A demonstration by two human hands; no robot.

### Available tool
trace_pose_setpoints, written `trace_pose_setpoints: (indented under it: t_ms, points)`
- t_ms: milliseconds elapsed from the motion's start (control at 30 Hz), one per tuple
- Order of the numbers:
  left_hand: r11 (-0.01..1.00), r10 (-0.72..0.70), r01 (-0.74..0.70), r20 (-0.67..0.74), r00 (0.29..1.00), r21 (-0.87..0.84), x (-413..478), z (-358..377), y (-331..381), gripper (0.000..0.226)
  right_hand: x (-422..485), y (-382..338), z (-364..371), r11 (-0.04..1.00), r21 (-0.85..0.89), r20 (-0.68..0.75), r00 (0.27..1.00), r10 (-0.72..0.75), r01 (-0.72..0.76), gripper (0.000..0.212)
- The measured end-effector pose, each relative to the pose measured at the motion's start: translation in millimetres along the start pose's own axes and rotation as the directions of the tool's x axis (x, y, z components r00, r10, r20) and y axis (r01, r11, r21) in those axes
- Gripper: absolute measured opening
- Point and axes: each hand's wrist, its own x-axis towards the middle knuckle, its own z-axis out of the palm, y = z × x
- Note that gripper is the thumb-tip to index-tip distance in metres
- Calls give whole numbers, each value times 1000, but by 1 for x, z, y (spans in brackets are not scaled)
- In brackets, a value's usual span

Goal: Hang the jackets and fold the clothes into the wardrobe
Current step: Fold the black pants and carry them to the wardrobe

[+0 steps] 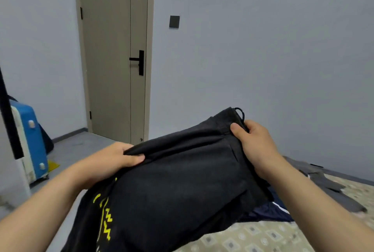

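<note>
**Two-handed hold on a garment, before folding.** Your left hand (113, 160) is pinching a raised fold of the black, soft knitted garment (182, 187), with the thumb lying on top and the fingers tucked under the cloth. Your right hand (256, 142) is clamping the waistband end, thumb over the hem. It is gripping just beside the black drawstring loop (240, 113), which is sticking up behind the knuckles.

The two grips are sitting well apart, so the cloth between them is being stretched fairly flat, probably to square it up for a fold. The rest is hanging down toward you and showing a yellow zigzag print (106, 223) at the lower left. Whether the piece is trousers or a top is hard to tell from this angle, though the drawstring is suggesting trousers.

You are holding the garment in the air above the beige patterned bed cover (263, 237). Its lower part is draping over a navy garment with a white stripe (269, 213). A flat grey garment (327, 185) is lying farther back on the bed, to your right and apart from that pile.

Beyond, a closed beige door with a black lever handle (109, 59) is standing in the pale wall. A blue hard-shell suitcase (30, 136) is standing on the floor at the left. The wardrobe is not showing in this view, so the folded piece is likely going to need carrying.
</note>
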Motion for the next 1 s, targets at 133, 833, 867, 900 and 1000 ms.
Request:
trace_pose_setpoints:
  t_ms: [133,833,867,900,1000]
  points:
    - [938,-128,104,52,990,332,25,17,-13,35,-20,64,9,988,-18,-3,988,156,-156,19]
    - [772,-102,1,122,987,636,122,229,-186,75,-43,353,-106,697,-312,-115,754,647,-645,19]
    - [752,-136,20,126,983,659,113,233,-197,81,-42,364,-119,670,-361,-146,749,646,-649,19]
    - [732,-168,37,127,978,680,104,234,-209,85,-42,374,-130,635,-407,-179,739,649,-656,18]
    - [677,-252,102,100,963,729,78,230,-239,95,-44,394,-141,515,-512,-263,696,668,-687,21]
